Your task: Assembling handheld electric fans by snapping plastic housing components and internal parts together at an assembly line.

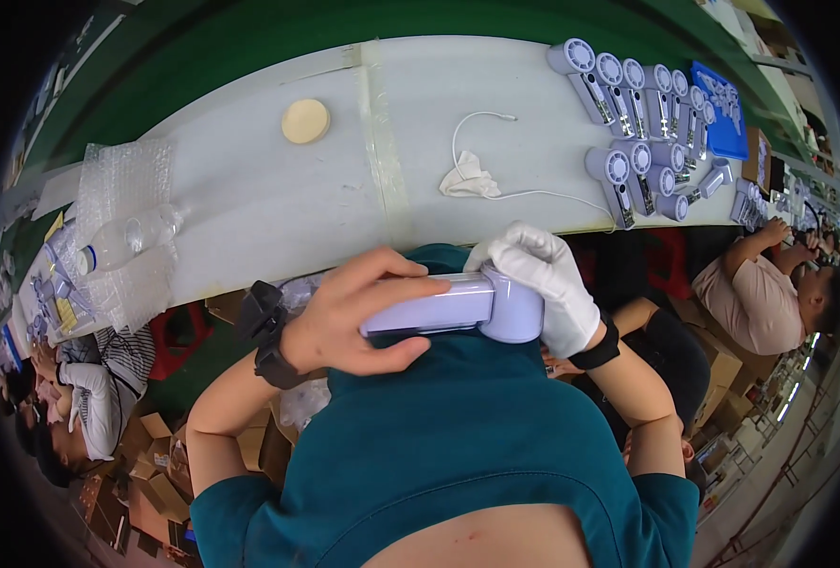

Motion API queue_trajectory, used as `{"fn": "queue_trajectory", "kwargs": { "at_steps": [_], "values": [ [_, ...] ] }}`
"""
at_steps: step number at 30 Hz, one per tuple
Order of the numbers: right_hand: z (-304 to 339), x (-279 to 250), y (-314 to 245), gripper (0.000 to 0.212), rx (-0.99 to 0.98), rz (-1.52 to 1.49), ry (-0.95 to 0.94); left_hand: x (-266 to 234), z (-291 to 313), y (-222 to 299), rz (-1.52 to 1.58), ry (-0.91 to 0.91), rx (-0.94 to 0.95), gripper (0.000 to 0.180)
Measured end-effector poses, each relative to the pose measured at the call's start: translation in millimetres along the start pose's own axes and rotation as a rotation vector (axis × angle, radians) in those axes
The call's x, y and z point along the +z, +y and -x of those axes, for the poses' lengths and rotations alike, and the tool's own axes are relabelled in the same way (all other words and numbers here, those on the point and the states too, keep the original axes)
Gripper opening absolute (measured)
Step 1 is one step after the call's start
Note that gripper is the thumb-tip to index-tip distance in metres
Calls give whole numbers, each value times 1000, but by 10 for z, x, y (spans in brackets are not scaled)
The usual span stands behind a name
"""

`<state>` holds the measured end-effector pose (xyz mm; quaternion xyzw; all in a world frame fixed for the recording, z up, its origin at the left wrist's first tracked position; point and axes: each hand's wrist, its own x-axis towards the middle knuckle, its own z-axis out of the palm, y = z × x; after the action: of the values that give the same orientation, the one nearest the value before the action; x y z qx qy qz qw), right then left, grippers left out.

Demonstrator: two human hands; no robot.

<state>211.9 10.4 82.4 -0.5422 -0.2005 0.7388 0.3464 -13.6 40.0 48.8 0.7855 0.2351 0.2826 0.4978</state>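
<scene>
A lavender handheld fan (pixel 436 313) lies sideways in front of my chest, just off the table's near edge. My left hand (pixel 344 317), bare and with a dark strap device at the wrist, grips the handle end, its fingers along the top and the thumb below. My right hand (pixel 554 284), in a white glove with a black wristband, wraps round the rounded fan head. The gloved fingers cover part of the head, and its far side is hidden.
Several lavender fans (pixel 618 168) stand in rows at the table's right, beside a blue tray (pixel 728 142) of small parts. A white cable (pixel 533 193) runs past a crumpled white cloth (pixel 469 177). Farther left are a round cream disc (pixel 305 121), bubble wrap (pixel 122 180) and a plastic bottle (pixel 128 239). People sit both sides.
</scene>
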Motion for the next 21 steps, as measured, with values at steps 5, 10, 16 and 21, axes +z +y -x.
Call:
{"fn": "queue_trajectory", "kwargs": {
  "at_steps": [5,10,16,21],
  "values": [
    [176,197,-281,10,-240,213,-57,-157,-128,182,697,187,-420,35],
    [314,251,-435,8,-660,514,-188,-403,-261,630,1193,148,-826,33],
    [439,348,-574,11,-1317,730,-465,-498,-228,894,1059,211,-638,26],
    [639,526,-791,18,-1751,937,-440,-537,-181,1086,635,116,193,11]
  ]
}}
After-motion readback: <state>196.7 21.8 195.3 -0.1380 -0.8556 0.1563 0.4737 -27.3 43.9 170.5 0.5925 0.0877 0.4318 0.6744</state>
